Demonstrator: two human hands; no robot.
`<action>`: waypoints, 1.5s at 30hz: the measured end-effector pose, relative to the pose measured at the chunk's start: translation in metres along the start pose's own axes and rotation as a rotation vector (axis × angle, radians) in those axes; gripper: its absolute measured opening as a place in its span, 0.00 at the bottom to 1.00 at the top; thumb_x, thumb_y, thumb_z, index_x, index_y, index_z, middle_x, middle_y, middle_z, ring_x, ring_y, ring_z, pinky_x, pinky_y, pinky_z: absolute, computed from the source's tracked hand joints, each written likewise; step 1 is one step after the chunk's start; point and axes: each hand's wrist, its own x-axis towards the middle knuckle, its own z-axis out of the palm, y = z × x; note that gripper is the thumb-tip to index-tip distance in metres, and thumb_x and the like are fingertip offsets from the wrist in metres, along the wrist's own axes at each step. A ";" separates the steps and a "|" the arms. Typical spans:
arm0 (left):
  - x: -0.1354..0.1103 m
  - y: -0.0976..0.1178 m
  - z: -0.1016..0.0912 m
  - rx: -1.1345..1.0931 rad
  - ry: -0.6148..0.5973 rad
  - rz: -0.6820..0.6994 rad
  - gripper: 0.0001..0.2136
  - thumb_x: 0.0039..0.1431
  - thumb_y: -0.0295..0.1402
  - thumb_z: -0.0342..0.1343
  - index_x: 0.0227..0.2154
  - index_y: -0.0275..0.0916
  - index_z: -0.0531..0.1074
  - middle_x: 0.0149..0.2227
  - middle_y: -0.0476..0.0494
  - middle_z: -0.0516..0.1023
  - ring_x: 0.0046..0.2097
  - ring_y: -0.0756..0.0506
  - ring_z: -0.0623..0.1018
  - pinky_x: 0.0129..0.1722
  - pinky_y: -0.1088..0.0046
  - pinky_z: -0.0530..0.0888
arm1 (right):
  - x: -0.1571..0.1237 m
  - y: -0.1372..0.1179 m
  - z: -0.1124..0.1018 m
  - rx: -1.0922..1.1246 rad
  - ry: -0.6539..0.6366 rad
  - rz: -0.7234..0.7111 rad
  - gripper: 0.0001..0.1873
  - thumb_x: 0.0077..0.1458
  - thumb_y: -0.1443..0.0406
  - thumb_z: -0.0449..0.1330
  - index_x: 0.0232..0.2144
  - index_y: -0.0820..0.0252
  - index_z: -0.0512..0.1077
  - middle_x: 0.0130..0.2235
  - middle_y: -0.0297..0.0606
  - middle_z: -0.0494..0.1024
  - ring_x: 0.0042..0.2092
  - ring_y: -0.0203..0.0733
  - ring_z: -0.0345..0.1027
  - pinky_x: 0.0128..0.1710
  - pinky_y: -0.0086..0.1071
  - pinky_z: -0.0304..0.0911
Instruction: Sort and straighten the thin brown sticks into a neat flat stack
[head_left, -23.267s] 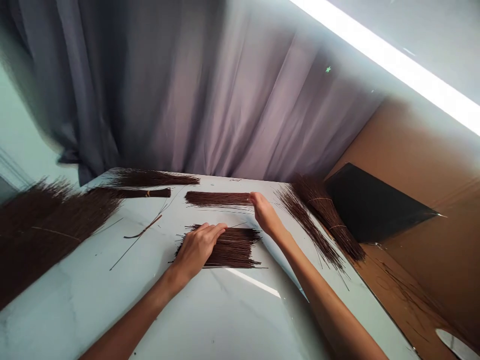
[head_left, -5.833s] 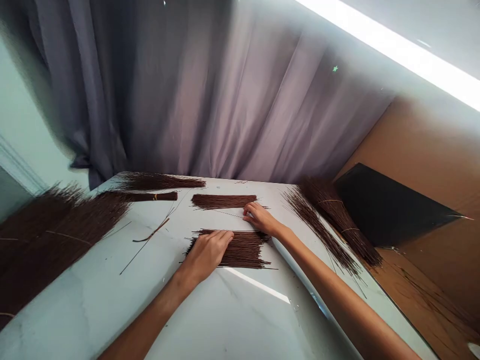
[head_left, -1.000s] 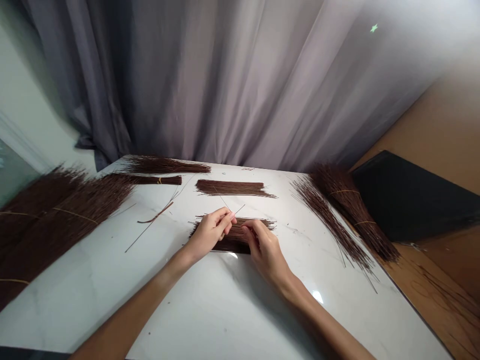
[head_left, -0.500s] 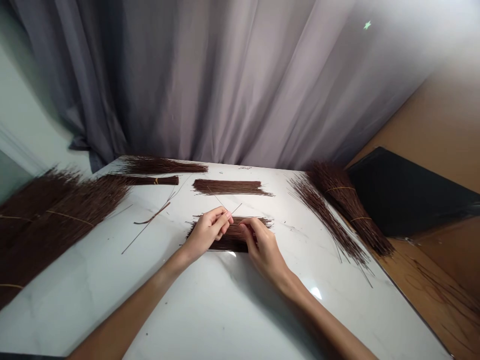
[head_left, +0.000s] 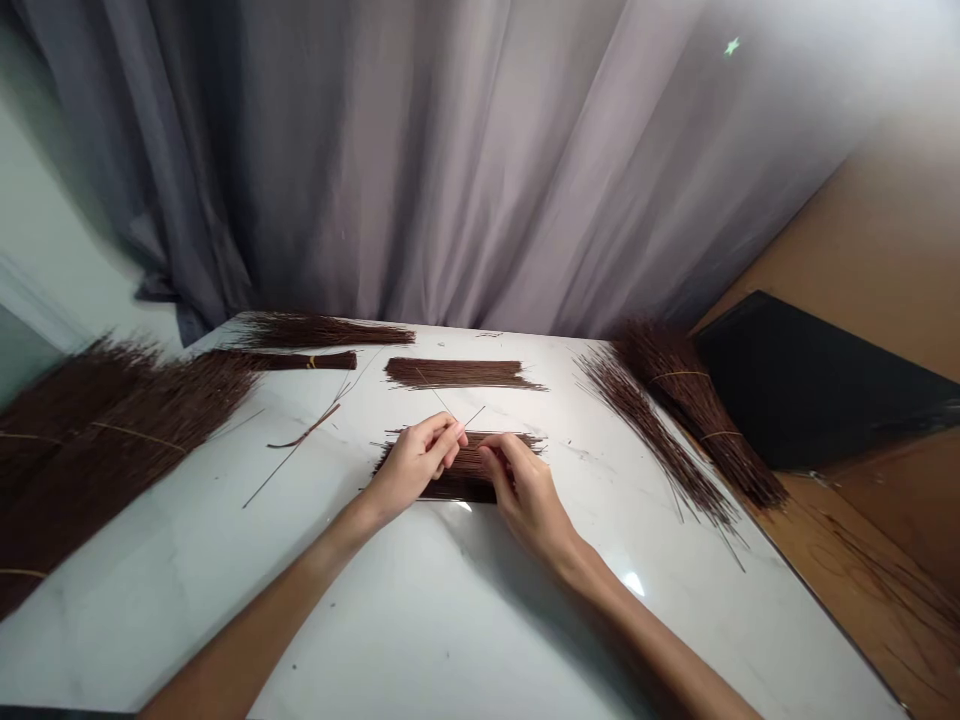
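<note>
My left hand [head_left: 424, 462] is closed in a pinch on a thin brown stick [head_left: 437, 394]. One end slants up and left out of the fingers; another thin piece [head_left: 475, 416] points up and right, and I cannot tell if both are one stick. Just beside it, my right hand [head_left: 519, 488] has thumb and forefinger pinched together; whatever sits between them is too fine to make out. Under both hands lies a flat pile of brown sticks [head_left: 472, 462], partly covered by the fingers. Farther back rests a second, neatly laid pile of sticks [head_left: 457, 374].
Large tied bundles of sticks [head_left: 150, 415] fill the left side of the white table [head_left: 375, 620]. A small tied bundle [head_left: 300, 361] and loose sticks [head_left: 304, 435] lie behind my left arm. More bundles [head_left: 690, 410] stand along the right edge, beside a black panel [head_left: 817, 385].
Almost nothing differs. Both hands keep their pinch in the same place over the near pile, and the view has shifted very slightly.
</note>
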 end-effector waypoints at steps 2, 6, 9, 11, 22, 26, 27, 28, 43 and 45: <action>-0.001 0.001 0.000 0.025 -0.009 0.003 0.15 0.72 0.44 0.49 0.34 0.39 0.70 0.25 0.54 0.62 0.25 0.52 0.61 0.24 0.77 0.58 | 0.000 0.001 0.000 0.001 0.000 -0.004 0.06 0.71 0.66 0.51 0.39 0.57 0.67 0.37 0.37 0.74 0.36 0.39 0.68 0.37 0.31 0.63; -0.002 0.002 0.001 0.031 -0.010 -0.002 0.15 0.72 0.44 0.48 0.34 0.39 0.70 0.25 0.54 0.63 0.25 0.52 0.61 0.24 0.76 0.58 | -0.001 0.001 0.001 -0.006 0.004 -0.007 0.06 0.71 0.66 0.51 0.39 0.56 0.67 0.36 0.37 0.74 0.36 0.39 0.68 0.37 0.32 0.63; -0.001 0.001 0.002 0.009 -0.008 -0.010 0.15 0.71 0.44 0.49 0.33 0.39 0.70 0.24 0.54 0.62 0.25 0.52 0.60 0.23 0.77 0.57 | -0.001 0.002 0.001 -0.009 0.001 -0.009 0.07 0.71 0.66 0.51 0.39 0.56 0.67 0.36 0.37 0.73 0.36 0.39 0.68 0.36 0.32 0.62; -0.001 0.001 0.002 -0.012 -0.008 -0.015 0.15 0.71 0.44 0.49 0.33 0.39 0.69 0.24 0.54 0.62 0.25 0.52 0.60 0.23 0.77 0.56 | -0.001 0.002 0.001 -0.012 -0.003 -0.005 0.06 0.71 0.66 0.51 0.39 0.56 0.67 0.36 0.37 0.74 0.36 0.39 0.68 0.36 0.32 0.63; 0.000 -0.001 0.002 0.022 0.000 -0.019 0.16 0.70 0.45 0.49 0.32 0.39 0.69 0.23 0.54 0.62 0.24 0.52 0.59 0.22 0.77 0.56 | 0.000 0.001 0.001 -0.002 0.004 -0.013 0.06 0.70 0.66 0.51 0.40 0.56 0.68 0.37 0.37 0.74 0.36 0.39 0.68 0.37 0.32 0.63; -0.002 0.001 0.002 0.040 -0.006 -0.010 0.15 0.71 0.44 0.49 0.33 0.39 0.70 0.23 0.54 0.62 0.24 0.53 0.60 0.23 0.77 0.56 | 0.000 0.001 0.001 0.001 0.006 -0.012 0.06 0.70 0.67 0.51 0.41 0.56 0.68 0.37 0.38 0.75 0.37 0.39 0.68 0.37 0.32 0.63; -0.002 0.002 0.003 0.042 -0.009 -0.009 0.15 0.71 0.44 0.49 0.33 0.39 0.70 0.23 0.54 0.63 0.24 0.53 0.60 0.23 0.77 0.57 | 0.000 0.001 0.001 0.003 0.006 -0.013 0.06 0.70 0.67 0.51 0.41 0.56 0.68 0.37 0.38 0.75 0.37 0.39 0.68 0.38 0.32 0.63; -0.002 0.002 0.003 0.044 -0.012 -0.008 0.15 0.71 0.44 0.48 0.33 0.39 0.70 0.24 0.54 0.63 0.24 0.53 0.61 0.23 0.77 0.57 | 0.000 0.001 0.000 0.007 0.004 -0.012 0.06 0.70 0.67 0.51 0.41 0.56 0.69 0.37 0.38 0.75 0.37 0.39 0.68 0.38 0.32 0.64; -0.003 0.003 0.006 -0.001 -0.020 -0.018 0.17 0.71 0.47 0.49 0.32 0.39 0.70 0.23 0.54 0.63 0.25 0.52 0.62 0.24 0.77 0.59 | 0.002 -0.004 -0.001 0.030 0.012 -0.015 0.07 0.71 0.65 0.51 0.42 0.56 0.69 0.38 0.38 0.76 0.38 0.39 0.70 0.39 0.32 0.65; -0.003 0.003 0.007 -0.017 -0.014 -0.015 0.17 0.71 0.47 0.50 0.32 0.39 0.69 0.23 0.55 0.62 0.25 0.52 0.61 0.23 0.77 0.58 | 0.002 -0.003 0.000 0.033 0.007 -0.009 0.08 0.71 0.65 0.50 0.42 0.56 0.69 0.38 0.38 0.76 0.38 0.39 0.70 0.39 0.33 0.65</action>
